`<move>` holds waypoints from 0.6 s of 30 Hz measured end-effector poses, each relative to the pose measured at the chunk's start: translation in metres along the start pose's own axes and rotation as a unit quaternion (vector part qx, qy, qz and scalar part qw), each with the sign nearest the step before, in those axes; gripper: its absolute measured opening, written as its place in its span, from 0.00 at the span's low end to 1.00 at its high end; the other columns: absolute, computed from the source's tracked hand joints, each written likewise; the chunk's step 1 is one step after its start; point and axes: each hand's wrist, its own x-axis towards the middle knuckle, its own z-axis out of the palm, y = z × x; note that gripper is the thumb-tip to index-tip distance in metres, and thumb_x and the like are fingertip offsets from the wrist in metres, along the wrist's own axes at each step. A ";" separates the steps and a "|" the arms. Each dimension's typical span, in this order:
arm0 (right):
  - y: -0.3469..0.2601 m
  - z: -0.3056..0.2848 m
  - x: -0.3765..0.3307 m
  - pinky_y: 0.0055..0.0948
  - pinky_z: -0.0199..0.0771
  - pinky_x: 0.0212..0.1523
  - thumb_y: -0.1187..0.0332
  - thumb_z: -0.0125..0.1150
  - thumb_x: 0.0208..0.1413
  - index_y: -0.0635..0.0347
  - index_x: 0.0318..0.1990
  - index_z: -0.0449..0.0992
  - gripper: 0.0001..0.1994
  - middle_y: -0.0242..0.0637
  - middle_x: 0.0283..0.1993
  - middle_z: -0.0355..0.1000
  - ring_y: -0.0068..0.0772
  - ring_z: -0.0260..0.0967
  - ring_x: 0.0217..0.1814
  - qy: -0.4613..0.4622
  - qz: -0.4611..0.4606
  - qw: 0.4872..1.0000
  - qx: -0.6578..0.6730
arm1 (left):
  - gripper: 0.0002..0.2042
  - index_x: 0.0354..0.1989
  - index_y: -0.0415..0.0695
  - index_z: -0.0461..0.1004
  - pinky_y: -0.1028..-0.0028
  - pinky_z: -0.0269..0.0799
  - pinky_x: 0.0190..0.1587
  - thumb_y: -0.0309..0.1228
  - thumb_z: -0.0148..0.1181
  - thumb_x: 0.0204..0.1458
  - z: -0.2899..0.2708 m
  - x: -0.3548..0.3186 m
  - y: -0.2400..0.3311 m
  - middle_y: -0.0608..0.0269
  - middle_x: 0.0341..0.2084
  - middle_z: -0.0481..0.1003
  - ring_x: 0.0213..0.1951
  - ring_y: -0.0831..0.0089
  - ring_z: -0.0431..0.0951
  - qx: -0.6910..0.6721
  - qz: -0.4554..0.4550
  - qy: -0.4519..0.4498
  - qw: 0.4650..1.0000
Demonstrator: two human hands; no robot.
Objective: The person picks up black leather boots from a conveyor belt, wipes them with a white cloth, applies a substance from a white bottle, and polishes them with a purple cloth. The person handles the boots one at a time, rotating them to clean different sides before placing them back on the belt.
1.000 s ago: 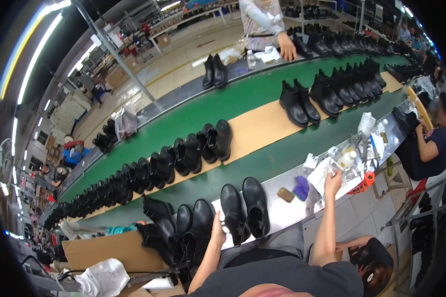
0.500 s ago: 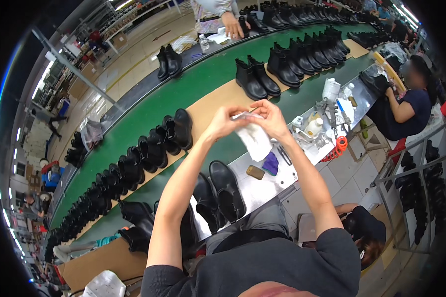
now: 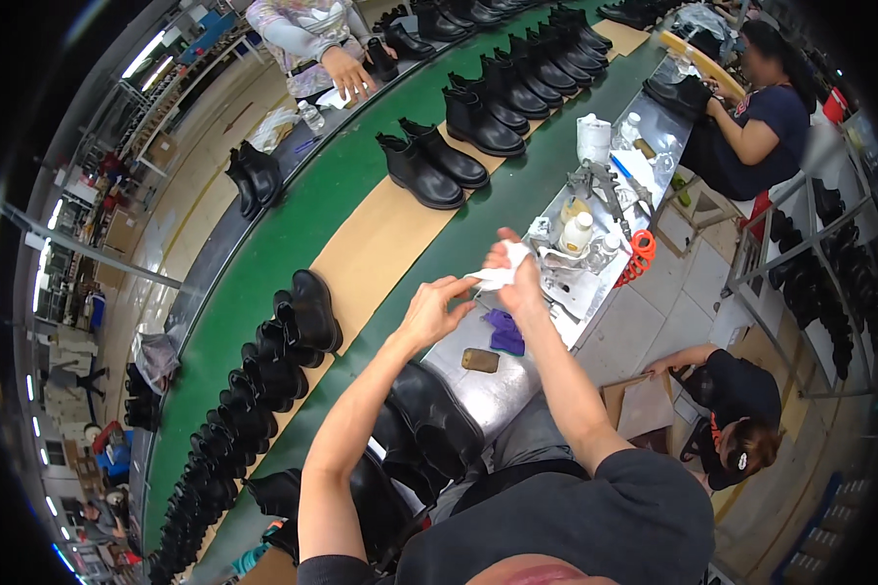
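1. Factory floor under me: a green conveyor belt (image 3: 293, 234) with a tan strip runs from 7 o'clock up to 1 o'clock, lined with black ankle boots (image 3: 429, 168).
2. At centre I've got both hands up over the steel workbench (image 3: 502, 390).
3. My left hand (image 3: 437, 310) has its fingers curled, tips pinching one end of a white cloth (image 3: 498, 276).
4. My right hand (image 3: 519, 278) is closed around the other end, thumb and fingers pressed on the cloth, so it sits bunched between the two hands.
5. Just below the hands, on the bench, lie a purple rag (image 3: 506, 331) and a small brown block (image 3: 480, 361).
6. At 2 o'clock from my hands stands a white bottle (image 3: 577, 233); an orange tool (image 3: 641, 255) hangs at the bench edge.
7. At 7 o'clock of the hands, a black boot (image 3: 439, 419) rests by my left forearm.
8. At 12 o'clock, across the belt, another worker's hand (image 3: 346, 70) rests on the far side.
9. At 2 o'clock, a seated person in a dark top (image 3: 766, 122).
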 end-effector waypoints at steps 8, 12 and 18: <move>-0.117 -0.094 0.059 0.23 0.60 0.13 0.69 0.46 0.59 0.54 0.68 0.46 0.30 0.44 0.32 0.74 0.24 0.65 0.19 0.164 -0.111 0.930 -0.310 | 0.33 0.63 0.38 0.56 0.71 0.75 0.34 0.28 0.63 0.49 -0.074 0.003 -0.128 0.54 0.32 0.77 0.31 0.67 0.78 -0.094 -0.152 0.154 0.972; -0.122 -0.142 0.092 0.23 0.67 0.15 0.67 0.49 0.59 0.58 0.57 0.66 0.18 0.39 0.40 0.75 0.32 0.75 0.27 0.151 -0.089 0.935 -0.307 | 0.48 0.69 0.38 0.40 0.67 0.74 0.42 0.39 0.68 0.46 -0.135 0.019 -0.160 0.51 0.39 0.76 0.36 0.67 0.77 -0.039 -0.239 0.245 0.939; -0.109 -0.089 0.051 0.15 0.54 0.10 0.64 0.47 0.62 0.51 0.57 0.63 0.17 0.40 0.32 0.73 0.19 0.62 0.16 0.177 -0.073 0.943 -0.272 | 0.60 0.70 0.56 0.27 0.56 0.61 0.58 0.39 0.74 0.38 -0.232 0.040 -0.117 0.36 0.63 0.50 0.61 0.49 0.59 -0.166 -0.210 0.396 0.878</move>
